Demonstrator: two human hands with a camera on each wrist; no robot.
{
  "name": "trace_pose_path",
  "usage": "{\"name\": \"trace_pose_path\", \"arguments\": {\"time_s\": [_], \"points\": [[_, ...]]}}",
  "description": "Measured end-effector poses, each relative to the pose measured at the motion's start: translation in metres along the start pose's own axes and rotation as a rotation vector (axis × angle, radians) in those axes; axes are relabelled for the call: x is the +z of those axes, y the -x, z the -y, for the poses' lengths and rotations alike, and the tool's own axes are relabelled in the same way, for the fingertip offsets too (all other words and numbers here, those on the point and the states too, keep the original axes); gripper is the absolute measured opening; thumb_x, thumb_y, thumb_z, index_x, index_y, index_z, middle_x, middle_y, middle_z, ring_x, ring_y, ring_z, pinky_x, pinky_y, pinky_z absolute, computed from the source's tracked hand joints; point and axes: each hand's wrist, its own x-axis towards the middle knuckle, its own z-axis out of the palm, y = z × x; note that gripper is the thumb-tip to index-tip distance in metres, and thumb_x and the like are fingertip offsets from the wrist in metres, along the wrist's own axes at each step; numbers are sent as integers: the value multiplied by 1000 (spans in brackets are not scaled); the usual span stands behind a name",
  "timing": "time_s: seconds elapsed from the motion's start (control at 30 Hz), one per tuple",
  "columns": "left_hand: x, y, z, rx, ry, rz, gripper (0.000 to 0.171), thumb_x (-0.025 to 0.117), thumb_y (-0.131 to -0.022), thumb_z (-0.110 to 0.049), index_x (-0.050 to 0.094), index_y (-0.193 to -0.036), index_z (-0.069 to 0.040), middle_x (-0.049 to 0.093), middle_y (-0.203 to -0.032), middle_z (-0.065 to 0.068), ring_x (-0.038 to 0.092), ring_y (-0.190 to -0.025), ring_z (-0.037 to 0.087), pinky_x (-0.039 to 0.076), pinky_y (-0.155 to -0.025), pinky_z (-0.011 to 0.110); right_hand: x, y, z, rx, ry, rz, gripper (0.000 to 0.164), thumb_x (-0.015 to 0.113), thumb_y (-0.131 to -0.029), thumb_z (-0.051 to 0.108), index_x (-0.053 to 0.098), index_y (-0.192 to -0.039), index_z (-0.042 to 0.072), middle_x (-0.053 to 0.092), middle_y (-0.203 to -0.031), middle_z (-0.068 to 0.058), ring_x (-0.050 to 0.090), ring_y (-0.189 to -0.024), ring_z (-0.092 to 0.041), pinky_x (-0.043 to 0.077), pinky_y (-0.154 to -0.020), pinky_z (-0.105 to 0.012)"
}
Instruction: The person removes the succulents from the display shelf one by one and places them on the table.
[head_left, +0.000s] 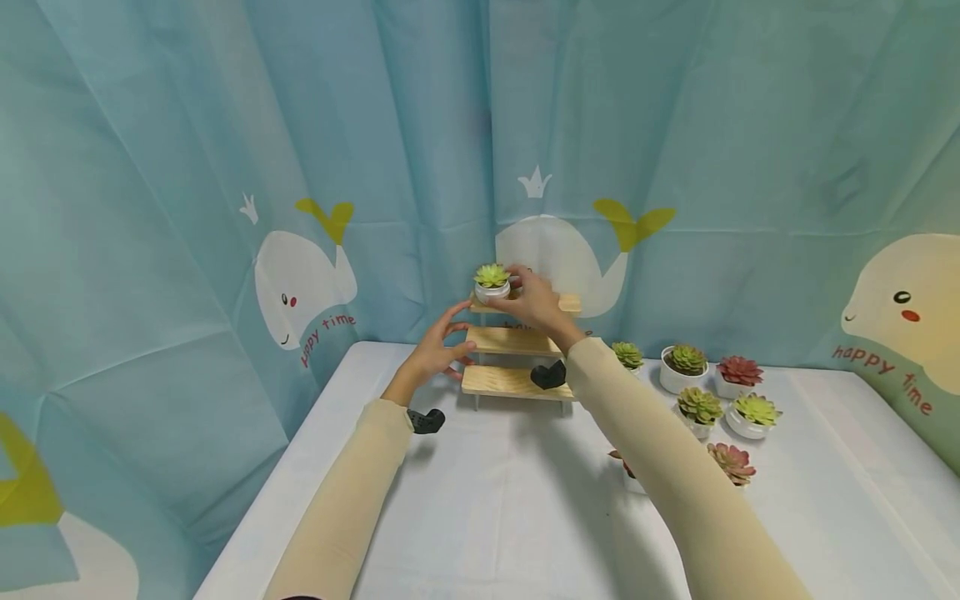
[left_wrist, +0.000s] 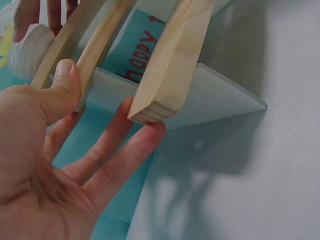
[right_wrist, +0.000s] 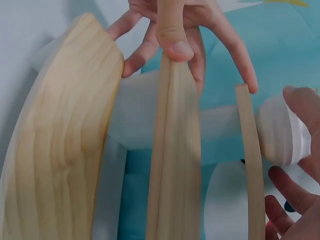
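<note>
A stepped display stand (head_left: 517, 340) with three wooden boards and pale, clear-looking side panels stands at the table's back. At its left end my left hand (head_left: 432, 350) holds it, fingers spread. In the left wrist view the thumb (left_wrist: 67, 80) is on the middle board, and two fingertips touch the lowest board (left_wrist: 162, 97). My right hand (head_left: 536, 302) grips a potted succulent (head_left: 492, 282), a green rosette in a white pot, at the left of the top board. The right wrist view shows the white pot (right_wrist: 280, 131) against that board, between thumb and fingers.
Several potted succulents stand on the table's right side, among them a dark red one (head_left: 738, 372), a yellow-green one (head_left: 756, 410) and a pink one (head_left: 731, 462). My right forearm partly covers some. A blue whale-print curtain (head_left: 450, 125) hangs behind the white table (head_left: 480, 500).
</note>
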Motion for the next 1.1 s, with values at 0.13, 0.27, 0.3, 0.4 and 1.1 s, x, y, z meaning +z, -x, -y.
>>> {"name": "trace_pose_path", "arguments": {"time_s": [0.13,0.27,0.3,0.4,1.1], "points": [[0,0,0,0,5,-1,76,68,-101,-18,28,-161,-41,41,-156,16,72,-93,42,60,-69,62,3,1,2,14,-5,-6,69,76,-94,36,46,-150,8,59,-135,-19,51,-125,-38,41,-105,-57],[1,1,0,4,4,-1,76,68,-101,-17,28,-161,-40,42,-156,16,73,-92,40,60,-69,62,4,1,3,35,25,-21,70,75,-95,38,45,-150,10,59,-136,-17,48,-128,-37,32,-108,-61],[1,1,0,5,3,0,76,68,-101,-17,28,-162,-40,42,-156,17,73,-92,40,60,-69,62,4,1,3,38,32,-23,69,75,-95,39,45,-150,10,59,-136,-17,48,-128,-37,30,-109,-62],[1,0,0,6,3,0,76,68,-101,-18,27,-161,-40,42,-155,16,73,-91,40,61,-68,61,5,1,3,42,37,-32,69,75,-95,40,45,-150,11,59,-136,-16,47,-129,-38,26,-109,-64],[0,0,1,-6,-3,-3,76,68,-101,-18,27,-161,-42,40,-157,16,72,-92,42,61,-68,59,5,3,6,41,33,-45,69,75,-95,38,45,-151,11,60,-135,-16,53,-125,-36,38,-106,-58]]}}
